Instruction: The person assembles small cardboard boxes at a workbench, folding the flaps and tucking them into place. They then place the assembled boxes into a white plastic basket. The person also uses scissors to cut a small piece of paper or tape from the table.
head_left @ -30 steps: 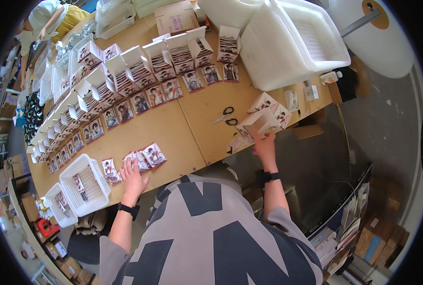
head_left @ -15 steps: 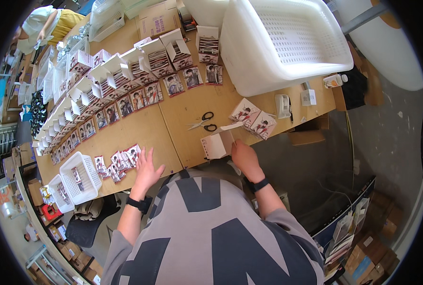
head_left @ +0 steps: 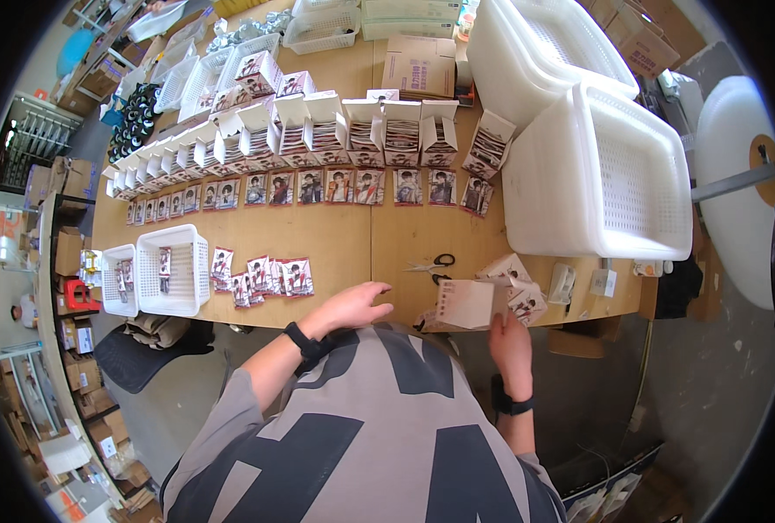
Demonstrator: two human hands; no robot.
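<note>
So the right hand has its fingers clamped on the edge of a pale printed box, which sits tipped at the worktop's front edge, right of centre in the frame. Grip's partly hidden, so can't tell how each finger sits. Left hand is holding nothing, near the middle of the frame, thumb spread away from the other fingers.

Just right of the box there are two similar boxes, and black-handled scissors lie right behind it. Left of the left hand is a loose pile of foil packets, then a white basket with a packet inside. Further back, a long row of open boxes stands behind single packets laid out in a line.
</note>
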